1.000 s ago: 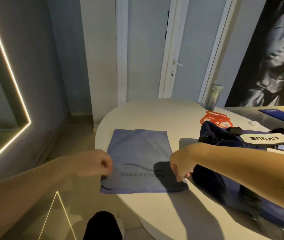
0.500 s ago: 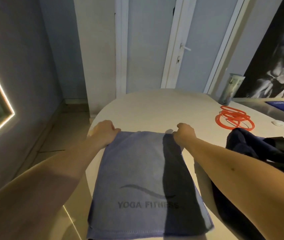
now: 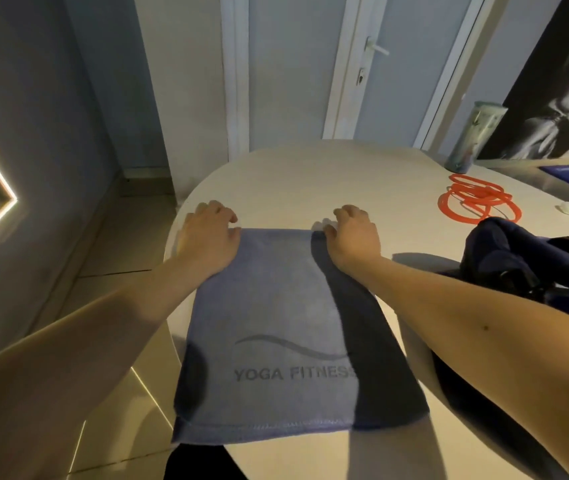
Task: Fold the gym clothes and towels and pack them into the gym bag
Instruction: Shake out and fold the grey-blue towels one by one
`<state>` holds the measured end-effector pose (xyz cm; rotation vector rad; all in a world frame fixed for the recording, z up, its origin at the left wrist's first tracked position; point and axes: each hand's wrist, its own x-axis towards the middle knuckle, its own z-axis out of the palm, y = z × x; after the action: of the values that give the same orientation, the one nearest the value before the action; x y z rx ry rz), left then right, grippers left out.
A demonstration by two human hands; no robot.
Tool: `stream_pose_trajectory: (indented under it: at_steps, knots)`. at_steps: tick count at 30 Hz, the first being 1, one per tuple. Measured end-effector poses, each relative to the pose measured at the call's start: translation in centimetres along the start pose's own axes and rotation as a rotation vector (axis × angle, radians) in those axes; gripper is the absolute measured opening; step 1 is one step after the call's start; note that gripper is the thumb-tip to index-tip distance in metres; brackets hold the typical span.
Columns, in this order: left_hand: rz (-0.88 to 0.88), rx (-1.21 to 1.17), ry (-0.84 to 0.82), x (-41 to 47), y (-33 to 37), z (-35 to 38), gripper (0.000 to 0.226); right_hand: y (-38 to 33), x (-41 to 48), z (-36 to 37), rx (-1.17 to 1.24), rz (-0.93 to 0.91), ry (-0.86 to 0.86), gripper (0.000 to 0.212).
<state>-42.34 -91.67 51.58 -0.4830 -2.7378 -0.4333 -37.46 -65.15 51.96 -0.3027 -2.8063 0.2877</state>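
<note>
The blue-grey towel (image 3: pixel 276 306), printed "YOGA FITNESS", lies flat on the pale desk (image 3: pixel 310 181) from frame centre down to lower centre. Its near hem reaches the near edge of the desk.

- The left hand (image 3: pixel 208 239) rests palm-down on the far left corner of the towel.
- The right hand (image 3: pixel 355 239) rests palm-down on the far right corner.
- On both hands the fingers (image 3: pixel 215 211) are bent, with the tips past the far hem. It cannot be determined whether they pinch the cloth or only press it.

The dark navy gym bag (image 3: pixel 497 251) sits at the right edge of the frame, apart from the towel. Orange looped bands (image 3: pixel 477 204) lie just beyond the bag. A tumbler (image 3: pixel 477 133) stands upright at upper right.
</note>
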Motion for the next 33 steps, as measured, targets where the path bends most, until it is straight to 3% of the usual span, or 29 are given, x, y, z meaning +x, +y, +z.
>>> stream_pose_trajectory:
  at_steps: [3, 6, 13, 18, 23, 27, 33]
  knots:
    - [0.118, 0.036, -0.253, -2.0, 1.3, 1.0, 0.052, -0.6, -1.7, 1.4, -0.059, -0.165, -0.160, 0.063]
    - [0.101, 0.047, -0.426, -2.9, 1.1, 1.7, 0.067, -0.5, -2.9, 1.6, -0.079, -0.174, -0.341, 0.069]
    - [0.189, -0.237, -0.157, -10.7, 2.6, -2.8, 0.045, -1.4, -10.8, -3.1, 0.374, 0.004, -0.136, 0.027]
    - [0.226, -0.351, -0.089, -21.1, 4.5, -4.6, 0.033, 0.9, -21.3, -4.9, 0.411, -0.007, -0.070, 0.015]
    - [0.232, -0.395, -0.067, -26.8, 3.7, -5.8, 0.021, 3.6, -27.9, -5.3, 0.362, 0.054, -0.047, 0.031]
    - [0.157, -0.318, -0.098, -28.8, 1.8, -6.1, 0.050, 4.6, -29.6, -4.8, 0.406, 0.021, 0.009, 0.040]
    - [0.100, -0.166, -0.087, -28.4, 1.5, -5.0, 0.052, 4.8, -29.7, -4.7, 0.480, 0.063, 0.092, 0.040]
